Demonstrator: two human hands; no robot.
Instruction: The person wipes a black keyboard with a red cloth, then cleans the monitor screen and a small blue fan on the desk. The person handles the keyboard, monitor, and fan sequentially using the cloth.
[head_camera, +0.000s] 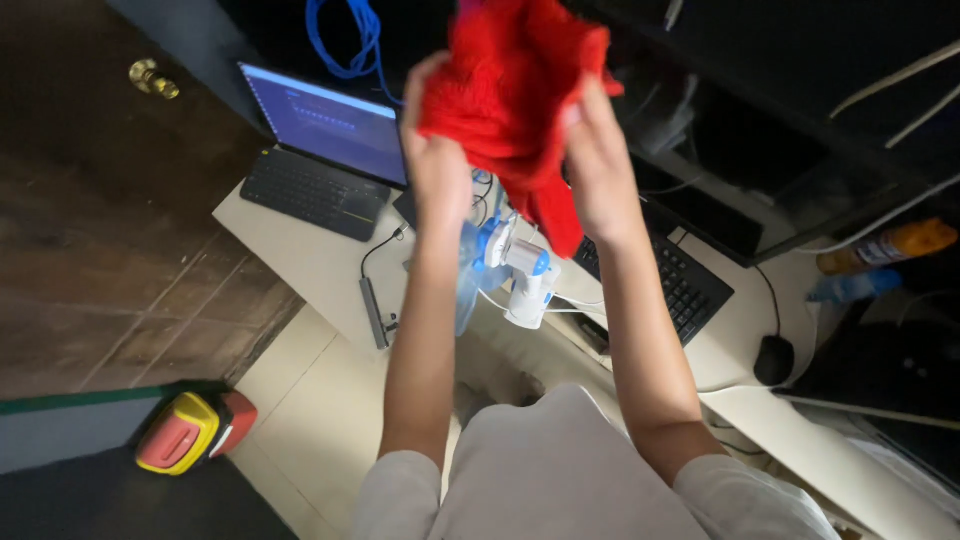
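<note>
Both my hands are raised in front of me and grip a red fuzzy knitted cloth (520, 95). My left hand (438, 150) clasps its left edge. My right hand (598, 165) pinches its right side, and a pointed corner of the cloth hangs down between my forearms. Below the cloth, on the desk, stands a small blue and white desk fan (510, 270). The cloth hides part of what lies behind it.
A cream desk (310, 260) carries an open laptop (325, 125), a black keyboard (312, 192), a second keyboard (680, 285), a black mouse (773, 360) and a monitor (800, 170). An orange spray can (890, 245) lies at right. A red and yellow object (195, 432) sits on the floor.
</note>
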